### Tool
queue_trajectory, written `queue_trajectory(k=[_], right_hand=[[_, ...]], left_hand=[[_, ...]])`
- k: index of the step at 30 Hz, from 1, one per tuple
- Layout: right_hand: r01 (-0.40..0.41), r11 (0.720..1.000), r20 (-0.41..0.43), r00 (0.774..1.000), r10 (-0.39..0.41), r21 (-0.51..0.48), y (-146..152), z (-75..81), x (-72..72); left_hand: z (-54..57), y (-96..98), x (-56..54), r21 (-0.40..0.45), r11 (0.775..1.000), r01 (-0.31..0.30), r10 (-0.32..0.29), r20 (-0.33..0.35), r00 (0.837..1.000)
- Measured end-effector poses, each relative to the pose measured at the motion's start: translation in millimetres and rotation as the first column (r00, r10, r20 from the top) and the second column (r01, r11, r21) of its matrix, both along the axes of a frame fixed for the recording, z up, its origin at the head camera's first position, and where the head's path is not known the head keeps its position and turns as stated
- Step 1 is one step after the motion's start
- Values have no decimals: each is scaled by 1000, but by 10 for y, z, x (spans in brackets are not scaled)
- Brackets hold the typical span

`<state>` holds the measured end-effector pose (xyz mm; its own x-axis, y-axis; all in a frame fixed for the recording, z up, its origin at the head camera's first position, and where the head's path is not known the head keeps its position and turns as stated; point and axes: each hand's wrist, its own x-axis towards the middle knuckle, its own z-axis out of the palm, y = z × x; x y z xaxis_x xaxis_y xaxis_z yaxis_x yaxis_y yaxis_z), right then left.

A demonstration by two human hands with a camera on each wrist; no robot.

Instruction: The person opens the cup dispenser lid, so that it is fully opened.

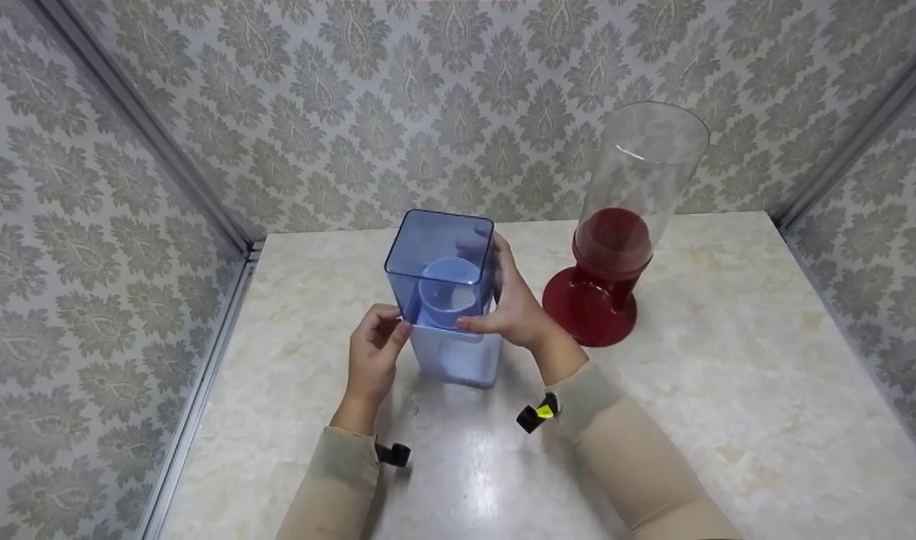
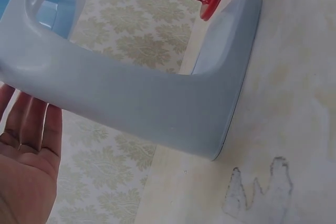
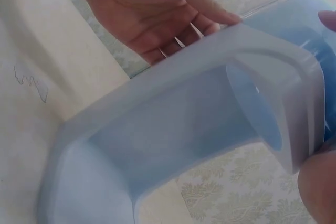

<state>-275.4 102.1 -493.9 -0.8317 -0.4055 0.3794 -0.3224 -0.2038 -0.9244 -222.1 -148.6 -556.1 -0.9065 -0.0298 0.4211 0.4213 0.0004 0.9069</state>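
Blue container, head view: one, clear-walled and square-rimmed [image 1: 436, 255], between the hands at mid-table, directly above one pale stand [image 1: 458, 360]; one round blue form [image 1: 448, 283] shows low inside it.
Right hand: one [image 1: 516, 311], holding the container, thumb in front and fingers round the far side.
Left hand: one [image 1: 373, 349], thumb and fingers gripping the corner where container and stand meet.
Sleeves: two, left [image 1: 334, 480] and right [image 1: 623, 442], with one black wrist device each, left [image 1: 394, 454] and right [image 1: 533, 416].
Red base: one [image 1: 589, 311], right of the container and apart from it, topped by one clear cylinder [image 1: 645, 180].
Surroundings: one marbled table [image 1: 743, 375]; three walls [image 1: 465, 112], leaf-patterned.
Stand, left wrist view: one C-shaped body, its foot on the table; left hand's four fingers pass behind its upper part, tips hidden. One red piece shows at the top edge.
Table mark: one jagged outline [image 2: 257, 192].
Stand, right wrist view: one round opening [image 3: 255, 106] in its upper shelf; container against that end. Left thumb touches its edge; of the right hand, two bits show at the right border.
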Motion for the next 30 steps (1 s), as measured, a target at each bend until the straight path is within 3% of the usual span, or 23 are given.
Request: queue_trajectory(k=[8,13,17,20,23,30], right_hand=[[-149,988,-1,989,149,-35,48,-11,-65],[-182,982,-26,983,181,-42,57,-11,-98],[-213,974,-15,977,213,-69,39,-28,-114],[-213,974,-7,977,213,-73,15,-43,-97],[-189,981,-15,982,189,-52,-8,-51,-61],[-61,995,-26,998,64,78,-31,45,57]], left_hand=[[-57,11,159,-19,1000,-14,13,-53,999],[14,39,8,-71,994,79,-79,1,997],[111,100,-144,-88,981,172,-165,84,983],[111,120,-205,-79,974,213,-204,110,973],[69,127,-232,-46,972,229,-224,94,970],[28,165,-230,-23,977,211,-208,78,975]])
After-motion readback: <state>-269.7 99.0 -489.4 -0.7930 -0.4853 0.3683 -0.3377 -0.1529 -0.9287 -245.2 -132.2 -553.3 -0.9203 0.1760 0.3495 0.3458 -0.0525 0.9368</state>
